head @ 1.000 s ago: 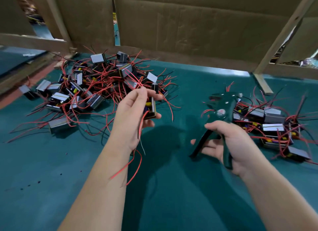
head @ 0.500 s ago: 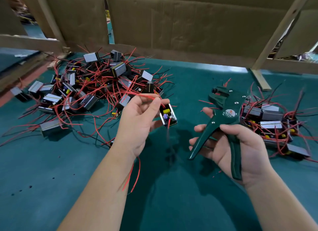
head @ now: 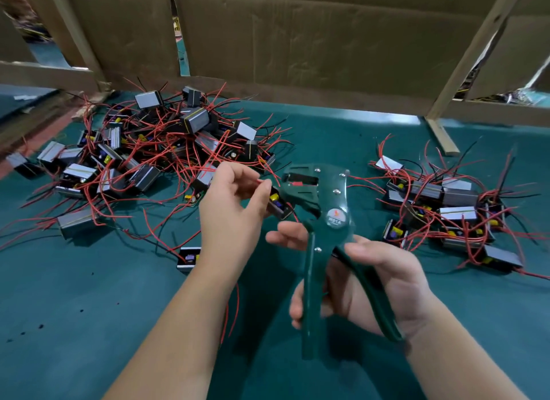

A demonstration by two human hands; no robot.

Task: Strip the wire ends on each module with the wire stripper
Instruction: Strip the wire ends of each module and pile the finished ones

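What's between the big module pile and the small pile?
In the head view: the left hand pinching a red wire, and the right hand gripping the wire stripper.

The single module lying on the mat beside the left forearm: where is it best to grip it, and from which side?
Probably pinch the module across the long sides of its black casing, coming from above and the left. Its open face shows components, and the left forearm blocks the right side.

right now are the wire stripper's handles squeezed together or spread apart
Spread apart. The two green handles of the wire stripper fork wide below the pivot, a clear gap between them in the right hand.
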